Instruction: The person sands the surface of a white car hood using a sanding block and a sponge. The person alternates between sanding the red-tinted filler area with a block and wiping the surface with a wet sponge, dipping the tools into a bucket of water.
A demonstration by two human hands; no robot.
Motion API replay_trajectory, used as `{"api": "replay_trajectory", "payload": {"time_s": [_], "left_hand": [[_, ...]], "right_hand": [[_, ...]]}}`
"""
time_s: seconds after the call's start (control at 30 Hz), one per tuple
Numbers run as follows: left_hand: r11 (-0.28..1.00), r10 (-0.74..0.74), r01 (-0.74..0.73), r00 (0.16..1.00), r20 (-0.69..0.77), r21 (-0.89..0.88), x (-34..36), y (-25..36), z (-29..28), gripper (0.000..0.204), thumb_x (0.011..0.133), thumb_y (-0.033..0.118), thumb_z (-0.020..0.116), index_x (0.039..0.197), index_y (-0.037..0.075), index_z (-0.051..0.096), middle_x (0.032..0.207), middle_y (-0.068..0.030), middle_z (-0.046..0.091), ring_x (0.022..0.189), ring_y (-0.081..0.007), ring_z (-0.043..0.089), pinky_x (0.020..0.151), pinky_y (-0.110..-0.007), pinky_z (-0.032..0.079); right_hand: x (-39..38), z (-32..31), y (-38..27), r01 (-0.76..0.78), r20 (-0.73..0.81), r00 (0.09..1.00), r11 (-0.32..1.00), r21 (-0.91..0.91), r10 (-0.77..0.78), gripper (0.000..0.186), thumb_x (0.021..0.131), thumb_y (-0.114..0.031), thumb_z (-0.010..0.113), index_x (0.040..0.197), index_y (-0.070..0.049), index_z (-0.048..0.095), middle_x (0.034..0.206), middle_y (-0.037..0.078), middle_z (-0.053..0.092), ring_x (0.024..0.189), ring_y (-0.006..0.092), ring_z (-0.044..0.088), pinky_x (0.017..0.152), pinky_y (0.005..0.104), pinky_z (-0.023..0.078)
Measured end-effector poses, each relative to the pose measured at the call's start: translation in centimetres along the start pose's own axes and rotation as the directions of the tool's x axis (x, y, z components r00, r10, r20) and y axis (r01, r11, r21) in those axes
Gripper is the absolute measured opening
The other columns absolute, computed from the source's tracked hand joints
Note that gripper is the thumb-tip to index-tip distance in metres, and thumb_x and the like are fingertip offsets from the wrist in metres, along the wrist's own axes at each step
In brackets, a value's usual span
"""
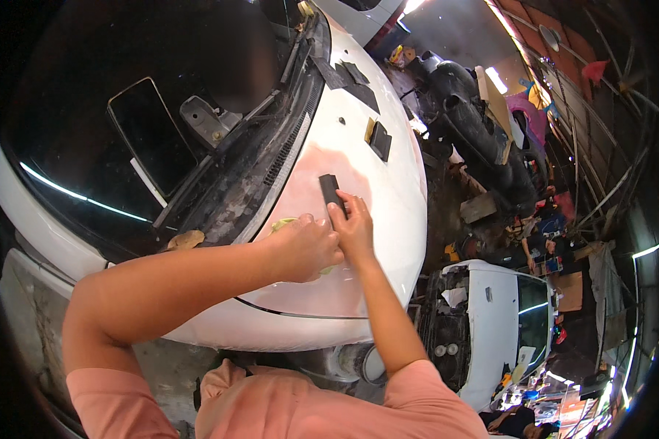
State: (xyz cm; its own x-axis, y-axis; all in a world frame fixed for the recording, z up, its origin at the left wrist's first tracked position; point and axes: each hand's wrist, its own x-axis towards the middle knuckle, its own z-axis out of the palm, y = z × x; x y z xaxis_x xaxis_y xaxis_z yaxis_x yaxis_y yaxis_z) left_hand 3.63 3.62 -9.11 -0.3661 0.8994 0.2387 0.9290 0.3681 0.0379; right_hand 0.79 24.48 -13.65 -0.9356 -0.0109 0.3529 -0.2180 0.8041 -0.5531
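The right hand [354, 227] is pinching 1 black sanding block [330, 189] between thumb and fingers, and the block is resting on a pinkish patch [321, 162] of the white car hood [397, 205]. The left hand [306, 250] is closing its grip around 1 yellow-green cloth [282, 223] over the hood. Farther along the hood I'm seeing dark sheets [362, 96] and 1 small black pad [380, 142] lying on it; another white vehicle [485, 304] is standing past the hood's front edge.

car workshop, patchy white hood [395, 208]
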Motion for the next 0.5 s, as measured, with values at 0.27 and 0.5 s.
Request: {"api": "replay_trajectory", "payload": {"time_s": [0.27,0.5], "left_hand": [[0.999,0.024,-0.024,1.000,0.005,0.044,0.3,0.4,0.0,0.022,0.084,0.032,0.076,0.096,0.014,0.076,0.103,-0.0104,0.070,0.101,-0.0306,0.070,0.079,-0.045,0.059],[0.997,0.081,-0.081,0.996,0.042,0.003,1.2,1.3,-0.2,0.030,0.087,0.039,0.077,0.104,0.014,0.074,0.107,-0.0102,0.069,0.105,-0.0316,0.069,0.082,-0.047,0.058]], "right_hand": [[2.5,0.5,0.5,0.203,0.000,0.979,0.978,-0.045,-0.203,0.028,0.098,-0.021,0.069,0.117,-0.001,0.073,0.119,0.020,0.073,0.113,0.0410,0.068,0.101,0.0481,0.052],[5.1,-2.0,5.6,-0.039,-0.134,0.991,0.997,-0.064,0.030,0.030,0.095,-0.020,0.071,0.118,-0.001,0.073,0.118,0.023,0.073,0.112,0.0380,0.069,0.102,0.0489,0.052]]}}
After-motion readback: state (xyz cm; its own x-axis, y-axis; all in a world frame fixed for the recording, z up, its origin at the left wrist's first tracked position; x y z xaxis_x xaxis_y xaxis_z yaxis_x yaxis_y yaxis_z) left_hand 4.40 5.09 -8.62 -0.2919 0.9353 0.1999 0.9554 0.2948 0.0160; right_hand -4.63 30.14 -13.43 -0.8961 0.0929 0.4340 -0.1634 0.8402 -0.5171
